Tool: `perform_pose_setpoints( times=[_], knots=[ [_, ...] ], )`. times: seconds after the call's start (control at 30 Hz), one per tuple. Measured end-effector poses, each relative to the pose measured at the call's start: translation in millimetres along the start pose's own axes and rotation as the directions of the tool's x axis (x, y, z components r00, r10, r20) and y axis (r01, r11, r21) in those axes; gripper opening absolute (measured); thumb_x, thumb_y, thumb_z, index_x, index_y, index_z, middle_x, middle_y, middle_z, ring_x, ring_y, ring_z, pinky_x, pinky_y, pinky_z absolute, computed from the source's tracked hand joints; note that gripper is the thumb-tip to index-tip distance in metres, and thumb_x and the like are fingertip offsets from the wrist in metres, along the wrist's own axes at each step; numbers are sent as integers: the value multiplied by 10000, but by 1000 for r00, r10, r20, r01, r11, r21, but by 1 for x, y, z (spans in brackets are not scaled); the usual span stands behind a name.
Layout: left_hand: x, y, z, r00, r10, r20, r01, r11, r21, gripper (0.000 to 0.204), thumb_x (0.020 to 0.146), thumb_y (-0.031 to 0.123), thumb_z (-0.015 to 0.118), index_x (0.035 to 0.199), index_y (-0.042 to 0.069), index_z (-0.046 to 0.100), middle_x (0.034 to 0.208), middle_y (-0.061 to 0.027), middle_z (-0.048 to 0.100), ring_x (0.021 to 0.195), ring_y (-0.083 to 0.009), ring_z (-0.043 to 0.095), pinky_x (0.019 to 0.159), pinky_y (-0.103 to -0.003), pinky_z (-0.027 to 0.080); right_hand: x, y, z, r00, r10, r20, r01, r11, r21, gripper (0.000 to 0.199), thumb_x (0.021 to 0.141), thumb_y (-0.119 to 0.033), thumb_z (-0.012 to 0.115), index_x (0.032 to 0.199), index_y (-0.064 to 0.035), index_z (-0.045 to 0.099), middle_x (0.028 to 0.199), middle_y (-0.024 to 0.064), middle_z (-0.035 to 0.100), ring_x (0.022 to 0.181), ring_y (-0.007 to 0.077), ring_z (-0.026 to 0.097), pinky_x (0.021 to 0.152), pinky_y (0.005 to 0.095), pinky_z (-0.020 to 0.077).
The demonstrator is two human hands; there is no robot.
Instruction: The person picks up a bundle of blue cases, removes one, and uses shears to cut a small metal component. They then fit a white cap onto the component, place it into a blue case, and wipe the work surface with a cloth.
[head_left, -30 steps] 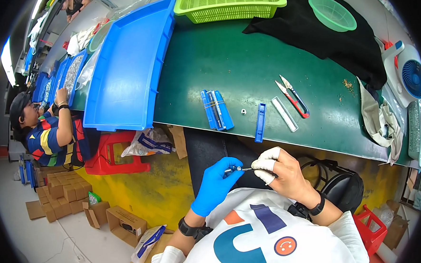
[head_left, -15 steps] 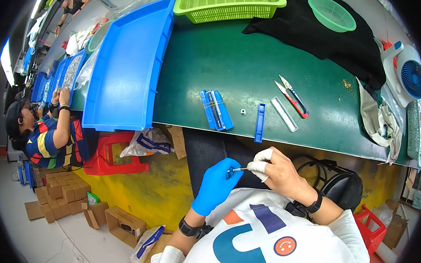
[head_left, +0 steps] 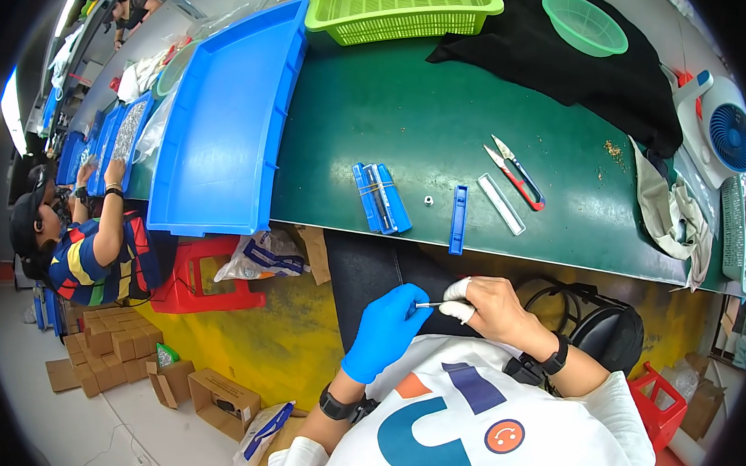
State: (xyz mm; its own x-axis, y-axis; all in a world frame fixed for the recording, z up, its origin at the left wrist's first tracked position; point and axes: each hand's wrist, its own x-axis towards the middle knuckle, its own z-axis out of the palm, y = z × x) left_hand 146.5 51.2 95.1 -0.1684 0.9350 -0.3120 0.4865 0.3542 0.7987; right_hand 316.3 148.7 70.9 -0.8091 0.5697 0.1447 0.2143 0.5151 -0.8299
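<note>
My left hand [head_left: 384, 334], in a blue glove, is closed in a pinch above my lap, just off the table's front edge. A thin metal rod [head_left: 428, 304] sticks out of its fingertips toward the right. My right hand [head_left: 501, 312], with white covers on some fingers, is closed on the other end of that rod. Most of what lies inside the blue fingers is hidden. Ahead on the table are a narrow blue case [head_left: 458, 220], a clear-lidded slim box [head_left: 501, 204], a small metal collar [head_left: 429, 200] and red-and-blue-handled thread snips [head_left: 515, 175].
Banded blue cases [head_left: 380, 199] lie on the green table [head_left: 358, 107]. A large blue tray [head_left: 224, 123] stands left, a green basket [head_left: 404, 27] at the back. Black cloth [head_left: 550, 72] and a fan [head_left: 726, 130] are right. A co-worker [head_left: 95, 247] sits far left.
My left hand has turned slightly, and a dark part seen between its fingers is now hidden. My right fingers have shifted on the rod. The co-worker's hands have moved apart.
</note>
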Motion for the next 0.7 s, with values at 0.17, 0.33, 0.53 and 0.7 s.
perform_pose_setpoints(
  times=[0.17,0.33,0.53,0.7],
  knots=[
    [-1,-3,3,1000,-3,6,4,999,-53,130,803,116,635,891,42,574,764,-103,587,616,-159,547,574,-273,456,3,-2,1,999,-30,-21,29,999,-44,184,729,-191,684,795,-48,590,650,91,525,629,269,562,515,358,435],
    [-2,-7,6,1000,-7,-27,3,993,-118,121,805,132,621,885,59,568,717,-103,561,561,-192,514,532,-293,432,-1,5,6,990,-127,-53,121,986,-118,206,728,-207,684,805,-48,577,641,86,534,609,270,559,505,357,430],
    [-2,-6,4,1000,-1,-11,0,994,-107,130,807,137,624,890,53,570,722,-100,568,560,-171,510,536,-280,436,2,4,7,992,-129,-10,127,985,-118,207,729,-206,682,825,-47,590,642,85,534,606,268,556,502,352,431],
    [-2,-7,6,997,-69,21,71,989,-126,140,807,130,639,904,40,592,772,-95,605,624,-124,537,583,-261,457,-1,12,8,991,-135,8,135,983,-122,214,742,-207,671,864,-47,598,658,88,543,609,267,554,509,349,434]
  ],
)
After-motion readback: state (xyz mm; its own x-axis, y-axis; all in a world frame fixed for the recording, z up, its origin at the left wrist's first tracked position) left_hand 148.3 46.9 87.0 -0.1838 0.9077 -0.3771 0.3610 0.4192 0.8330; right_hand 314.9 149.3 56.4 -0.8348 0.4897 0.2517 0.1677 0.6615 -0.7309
